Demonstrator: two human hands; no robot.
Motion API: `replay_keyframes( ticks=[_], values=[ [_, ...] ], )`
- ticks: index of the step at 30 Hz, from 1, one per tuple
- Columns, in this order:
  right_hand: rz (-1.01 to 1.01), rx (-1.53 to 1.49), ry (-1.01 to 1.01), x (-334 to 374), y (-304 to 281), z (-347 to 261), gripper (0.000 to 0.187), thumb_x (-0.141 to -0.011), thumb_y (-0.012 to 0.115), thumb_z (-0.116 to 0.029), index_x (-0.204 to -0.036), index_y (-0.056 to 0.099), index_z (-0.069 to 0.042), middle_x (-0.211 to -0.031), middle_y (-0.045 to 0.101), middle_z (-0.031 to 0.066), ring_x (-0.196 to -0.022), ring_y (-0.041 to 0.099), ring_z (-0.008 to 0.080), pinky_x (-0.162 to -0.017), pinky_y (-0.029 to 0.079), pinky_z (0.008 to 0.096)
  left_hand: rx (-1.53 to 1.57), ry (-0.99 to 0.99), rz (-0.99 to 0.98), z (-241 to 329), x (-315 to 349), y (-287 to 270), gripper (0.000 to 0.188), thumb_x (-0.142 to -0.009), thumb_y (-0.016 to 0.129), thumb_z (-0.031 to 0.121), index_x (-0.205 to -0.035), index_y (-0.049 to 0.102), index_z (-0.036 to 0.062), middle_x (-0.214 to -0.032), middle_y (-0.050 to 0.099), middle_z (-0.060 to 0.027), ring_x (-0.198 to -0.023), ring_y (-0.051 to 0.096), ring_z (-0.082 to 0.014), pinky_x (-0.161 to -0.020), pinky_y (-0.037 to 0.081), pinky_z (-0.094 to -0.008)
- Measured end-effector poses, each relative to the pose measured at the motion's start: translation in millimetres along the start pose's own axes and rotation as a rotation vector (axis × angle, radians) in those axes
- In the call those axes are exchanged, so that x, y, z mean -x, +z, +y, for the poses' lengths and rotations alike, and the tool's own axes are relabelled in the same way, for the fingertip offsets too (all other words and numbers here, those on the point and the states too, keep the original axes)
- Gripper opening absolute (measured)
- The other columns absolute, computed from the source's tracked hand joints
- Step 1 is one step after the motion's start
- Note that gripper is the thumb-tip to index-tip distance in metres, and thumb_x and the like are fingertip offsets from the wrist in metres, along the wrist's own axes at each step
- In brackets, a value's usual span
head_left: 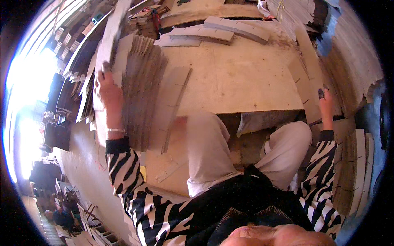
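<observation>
My left hand is raised at the left and grips a thick stack of slotted cardboard strips that stands on edge beside the wooden table top. My right hand reaches out to the right and its fingers rest on a long cardboard strip lying along the table's right edge. Both sleeves are black and white striped. My knees in light trousers sit under the table's near edge.
Flat cardboard strips lie piled at the table's far side. More stacked strips stand by my right elbow. Cardboard sheets lean at the left. Loose pieces lie on the floor. A bright opening glares at far left.
</observation>
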State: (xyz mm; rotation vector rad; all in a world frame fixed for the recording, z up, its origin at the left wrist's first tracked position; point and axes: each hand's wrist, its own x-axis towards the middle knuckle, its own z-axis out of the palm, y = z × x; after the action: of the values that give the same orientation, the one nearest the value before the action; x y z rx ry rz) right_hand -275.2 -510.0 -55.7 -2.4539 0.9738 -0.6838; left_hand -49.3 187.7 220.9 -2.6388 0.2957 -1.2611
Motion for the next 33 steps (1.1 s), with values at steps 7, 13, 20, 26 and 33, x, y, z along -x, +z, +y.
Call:
replay_keyframes(
  ticks=[7, 13, 20, 26, 33],
  values=[
    [-0.251, -0.287, -0.160, 41.8, -31.0, -171.6, 0.038, -0.092, 0.049, -0.021, -0.125, 0.050, -0.002, -0.118, 0.057, 0.0250, -0.113, 0.053, 0.0362, -0.094, 0.040, 0.0373, -0.307, -0.115, -0.573, -59.6, 47.1, 70.4, 0.054, -0.081, 0.057, 0.015, -0.133, 0.045, 0.0117, -0.125, 0.052, -0.0153, -0.117, 0.049, -0.0327, -0.090, 0.044, -0.0494],
    [-0.234, -0.178, -0.439, 19.2, 45.1, -178.2, 0.042, -0.083, 0.054, -0.010, -0.124, 0.049, -0.004, -0.096, 0.062, 0.0251, -0.093, 0.058, 0.0432, -0.079, 0.046, 0.0465, 0.041, 0.053, -0.221, 18.7, 45.7, 70.4, 0.048, -0.070, 0.067, 0.021, -0.112, 0.053, 0.0029, -0.133, 0.048, -0.0180, -0.117, 0.051, -0.0346, -0.093, 0.042, -0.0498],
    [-0.474, 0.126, -0.514, 50.7, 74.9, -242.4, 0.036, -0.076, 0.052, -0.004, -0.112, 0.049, -0.007, -0.086, 0.064, 0.0190, -0.084, 0.061, 0.0400, -0.070, 0.047, 0.0510, 0.043, -0.051, -0.504, 131.6, 134.1, 177.1, 0.039, -0.071, 0.068, 0.022, -0.104, 0.060, 0.0025, -0.135, 0.044, -0.0156, -0.121, 0.046, -0.0318, -0.089, 0.045, -0.0495],
    [-0.520, 0.170, -0.554, 58.9, 90.7, -238.0, 0.026, -0.077, 0.055, -0.006, -0.103, 0.053, -0.009, -0.086, 0.064, 0.0163, -0.084, 0.062, 0.0377, -0.069, 0.048, 0.0491, 0.058, 0.006, -0.651, 129.3, 151.2, 218.2, 0.031, -0.074, 0.066, 0.017, -0.102, 0.062, 0.0053, -0.108, 0.057, -0.0136, -0.103, 0.056, -0.0322, -0.082, 0.048, -0.0462],
    [-0.310, -0.156, -0.769, 75.6, 82.8, -250.6, 0.023, -0.077, 0.055, -0.008, -0.100, 0.056, -0.010, -0.083, 0.064, 0.0132, -0.082, 0.063, 0.0354, -0.066, 0.049, 0.0471, 0.484, 0.124, -0.437, 166.1, 149.1, 178.7, 0.022, -0.074, 0.060, 0.009, -0.094, 0.065, 0.0030, -0.095, 0.063, -0.0175, -0.087, 0.060, -0.0385, -0.077, 0.049, -0.0427]
  ],
)
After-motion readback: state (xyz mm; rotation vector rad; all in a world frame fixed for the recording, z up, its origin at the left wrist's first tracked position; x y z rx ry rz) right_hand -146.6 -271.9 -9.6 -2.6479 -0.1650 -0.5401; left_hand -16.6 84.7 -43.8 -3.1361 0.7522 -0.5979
